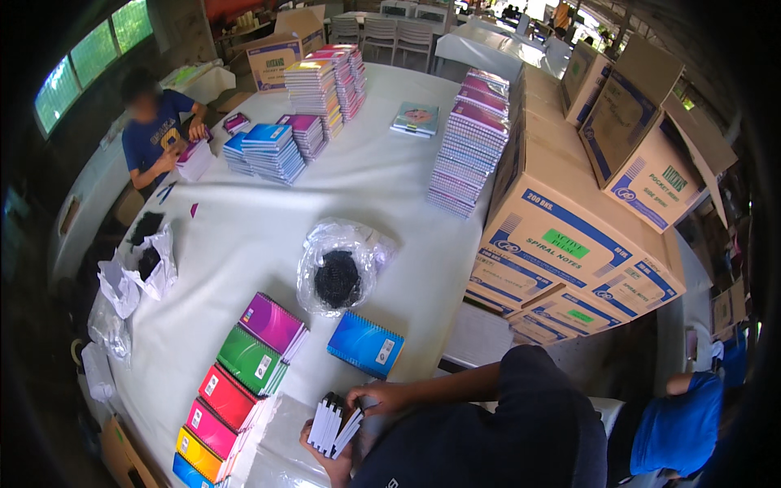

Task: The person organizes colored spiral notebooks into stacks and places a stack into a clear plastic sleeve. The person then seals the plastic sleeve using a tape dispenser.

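Note:
A bundle of spiral notebooks point(326, 427) stands edge-on between my hands, white page edges up and dark spirals at the far end. My left hand point(329, 462) is closed around its near side. My right hand point(382, 397) grips the notebooks at the right, which lean apart from the others. Just beyond lies a blue spiral notebook point(365, 345). Left of my hands runs a row of notebook stacks: purple point(272, 323), green point(249, 359), red point(226, 395), pink point(211, 428), yellow point(198, 455) and blue point(189, 472).
A clear plastic bag of black coils point(338, 276) sits mid-table point(268, 220). Tall notebook stacks point(470, 146) stand farther back, beside piled cartons point(561, 236) at right. Across the table a person point(159, 130) handles notebooks. White plastic bags point(150, 264) lie at the left edge.

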The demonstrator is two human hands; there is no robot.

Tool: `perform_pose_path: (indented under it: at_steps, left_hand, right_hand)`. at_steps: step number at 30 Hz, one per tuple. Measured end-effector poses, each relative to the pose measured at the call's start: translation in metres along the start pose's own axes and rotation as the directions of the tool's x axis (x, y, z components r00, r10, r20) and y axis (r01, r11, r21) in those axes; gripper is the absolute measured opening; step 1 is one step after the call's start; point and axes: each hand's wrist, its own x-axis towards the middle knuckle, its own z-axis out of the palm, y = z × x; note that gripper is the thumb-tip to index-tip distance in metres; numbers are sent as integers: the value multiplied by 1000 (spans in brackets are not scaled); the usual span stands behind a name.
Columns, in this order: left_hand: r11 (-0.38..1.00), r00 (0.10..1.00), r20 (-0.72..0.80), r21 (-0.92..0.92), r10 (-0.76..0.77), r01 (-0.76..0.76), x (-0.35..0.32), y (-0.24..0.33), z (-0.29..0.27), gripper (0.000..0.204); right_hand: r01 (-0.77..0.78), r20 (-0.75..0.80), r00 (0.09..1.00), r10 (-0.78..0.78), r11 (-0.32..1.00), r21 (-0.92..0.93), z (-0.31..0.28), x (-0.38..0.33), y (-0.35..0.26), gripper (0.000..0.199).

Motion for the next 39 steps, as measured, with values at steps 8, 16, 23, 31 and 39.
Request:
perform_pose_path:
  at_steps: [8, 16, 23, 31, 39]
  left_hand:
    - [1000, 1000, 20, 4, 20, -20, -1, 4, -5, 80]
    - [998, 992, 111, -22, -62, 65, 1, 14, -13, 84]
    - [994, 999, -4, -106, 40, -40, 0, 19, 6, 90]
    - [986, 986, 42, 21, -163, 163, 2, -18, 2, 79]
    - [900, 979, 103, 419, -178, 120, -2, -29, -1, 51]
  right_hand:
    - [-191, -61, 981, 182, 963, -189, -7, -8, -38, 31]
    - [-96, -201, 979, 27, 935, -341, 27, -7, 26, 65]
    - [82, -144, 987, -69, 993, 86, 24, 26, -33, 115]
    - [86, -171, 984, -59, 985, 153, 35, 41, 23, 93]
    - [-38, -158, 987, 39, 999, 9, 32, 41, 15, 93]
